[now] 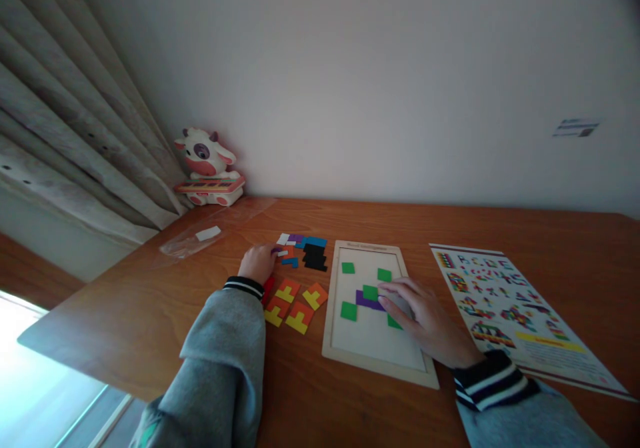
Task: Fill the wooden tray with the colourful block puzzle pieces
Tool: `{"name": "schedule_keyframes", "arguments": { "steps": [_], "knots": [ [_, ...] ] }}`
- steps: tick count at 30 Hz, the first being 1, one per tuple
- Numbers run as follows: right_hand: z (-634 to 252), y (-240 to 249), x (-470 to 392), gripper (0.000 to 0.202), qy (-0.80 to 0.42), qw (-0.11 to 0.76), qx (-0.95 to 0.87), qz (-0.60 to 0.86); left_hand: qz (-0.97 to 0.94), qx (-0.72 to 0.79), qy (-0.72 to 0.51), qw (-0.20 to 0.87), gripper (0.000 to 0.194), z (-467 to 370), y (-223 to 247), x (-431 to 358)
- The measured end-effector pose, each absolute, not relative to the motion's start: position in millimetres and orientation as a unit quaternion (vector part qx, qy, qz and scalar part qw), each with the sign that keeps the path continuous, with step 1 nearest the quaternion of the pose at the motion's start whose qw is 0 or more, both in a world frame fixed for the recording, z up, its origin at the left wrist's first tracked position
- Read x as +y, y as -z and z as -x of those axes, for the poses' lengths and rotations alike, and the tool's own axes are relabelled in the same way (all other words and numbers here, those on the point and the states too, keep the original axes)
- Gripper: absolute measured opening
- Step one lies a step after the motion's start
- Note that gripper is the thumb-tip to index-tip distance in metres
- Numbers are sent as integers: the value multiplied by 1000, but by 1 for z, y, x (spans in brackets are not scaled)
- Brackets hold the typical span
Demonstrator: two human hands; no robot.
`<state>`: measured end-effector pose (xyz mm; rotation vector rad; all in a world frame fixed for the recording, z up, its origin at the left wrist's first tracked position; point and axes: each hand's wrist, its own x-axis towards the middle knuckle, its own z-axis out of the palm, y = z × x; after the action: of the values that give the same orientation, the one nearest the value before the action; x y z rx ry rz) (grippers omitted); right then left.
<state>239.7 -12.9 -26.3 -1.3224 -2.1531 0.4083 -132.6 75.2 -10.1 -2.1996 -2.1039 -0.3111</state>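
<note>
My left hand (259, 263) reaches to the left of the board, its fingers drawn together beside a small group of puzzle pieces. At its fingertips a bit of purple and a white piece (283, 253) show, but what the fingers hold is unclear. My right hand (425, 318) rests over the wooden puzzle board (367, 349) with fingers apart. Its fingertips are by a green square piece (371, 293), which lies against a purple piece (369, 303). Several other green squares (349, 311) lie spread out on the board, one partly hidden by my right hand.
Orange-and-yellow pieces (300, 317) lie near my left forearm, with black pieces (315, 258) and blue pieces (316, 242) behind them. A printed pattern sheet (520, 315) lies on the right. A clear plastic bag (183, 245) and a cow toy (210, 168) are at the back left.
</note>
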Motion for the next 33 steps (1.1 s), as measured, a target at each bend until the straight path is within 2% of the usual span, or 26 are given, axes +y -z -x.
{"name": "schedule_keyframes", "arguments": {
  "steps": [6, 8, 11, 13, 18, 33],
  "knots": [
    [-241, 28, -12, 32, -143, 301, -801, 497, 686, -713, 133, 60, 29, 130, 4, 73],
    [-240, 29, -12, 32, -145, 302, -800, 499, 695, -693, 183, 62, 29, 122, 2, 71],
    [-239, 29, -12, 30, -145, 301, -802, 495, 755, -579, 307, 24, 26, 93, 3, 64],
    [-238, 29, -12, 28, -139, 303, -807, 487, 812, -474, 341, -15, 25, 66, 8, 55],
    [-237, 29, -12, 25, -124, 304, -815, 476, 906, -314, 280, -49, 25, 8, 22, 41],
    [-237, 28, -13, 30, -100, 238, -839, 479, 934, -271, 231, -40, 32, -2, 16, 37]
  ]
}}
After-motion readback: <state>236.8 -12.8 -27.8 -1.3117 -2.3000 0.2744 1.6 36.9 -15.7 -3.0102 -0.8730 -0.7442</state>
